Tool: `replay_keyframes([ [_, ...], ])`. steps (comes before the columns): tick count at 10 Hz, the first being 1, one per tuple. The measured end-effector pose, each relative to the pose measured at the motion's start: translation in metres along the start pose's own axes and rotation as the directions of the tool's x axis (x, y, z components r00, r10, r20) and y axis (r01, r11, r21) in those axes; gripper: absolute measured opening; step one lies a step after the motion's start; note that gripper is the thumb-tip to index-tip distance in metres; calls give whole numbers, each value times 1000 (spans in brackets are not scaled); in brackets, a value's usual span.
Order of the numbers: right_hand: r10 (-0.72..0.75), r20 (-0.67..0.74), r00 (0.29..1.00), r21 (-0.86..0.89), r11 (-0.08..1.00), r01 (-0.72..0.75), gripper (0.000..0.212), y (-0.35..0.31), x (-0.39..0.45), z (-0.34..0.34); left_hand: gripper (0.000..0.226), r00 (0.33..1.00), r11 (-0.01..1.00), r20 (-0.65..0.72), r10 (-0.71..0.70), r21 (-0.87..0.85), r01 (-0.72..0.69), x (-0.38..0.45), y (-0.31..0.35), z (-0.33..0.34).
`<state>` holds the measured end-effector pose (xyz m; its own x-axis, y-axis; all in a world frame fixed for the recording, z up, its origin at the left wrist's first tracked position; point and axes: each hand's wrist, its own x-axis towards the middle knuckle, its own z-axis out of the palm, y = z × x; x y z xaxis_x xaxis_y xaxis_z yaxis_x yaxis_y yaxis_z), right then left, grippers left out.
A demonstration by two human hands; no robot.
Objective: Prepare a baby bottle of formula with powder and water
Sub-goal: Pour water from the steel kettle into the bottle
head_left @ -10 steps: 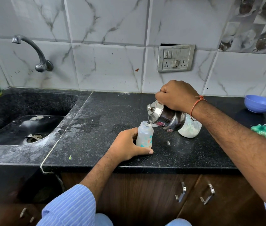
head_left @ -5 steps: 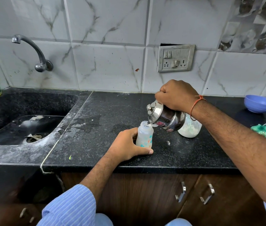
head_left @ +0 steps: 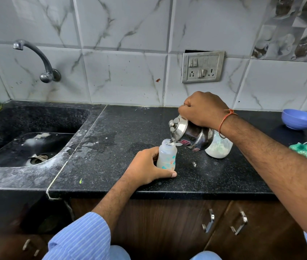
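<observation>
Upright bottle [head_left: 166, 156] under tilted kettle [head_left: 192, 135] (pouring).

Soft, even daylight over my tabletop [head_left: 111, 147], no hard shadows; faint shade under my left hand [head_left: 147, 166]. Glare on the steel kettle [head_left: 192, 134] lid & glossy wall tiles [head_left: 120, 77]. Wide-angle lens bows the pic's edges; sleeves [head_left: 81, 239] at bottom look slightly soft.
</observation>
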<state>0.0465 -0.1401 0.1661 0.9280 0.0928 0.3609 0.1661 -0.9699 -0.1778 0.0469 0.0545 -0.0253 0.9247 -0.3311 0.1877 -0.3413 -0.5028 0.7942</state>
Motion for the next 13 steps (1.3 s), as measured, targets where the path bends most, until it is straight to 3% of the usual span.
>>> replay_keyframes([
  [13,-1,3,1000,-9,1000,1,40,-2,0,-1,67,1000,1000,-1,5,-11,-6,-2,4,-1],
])
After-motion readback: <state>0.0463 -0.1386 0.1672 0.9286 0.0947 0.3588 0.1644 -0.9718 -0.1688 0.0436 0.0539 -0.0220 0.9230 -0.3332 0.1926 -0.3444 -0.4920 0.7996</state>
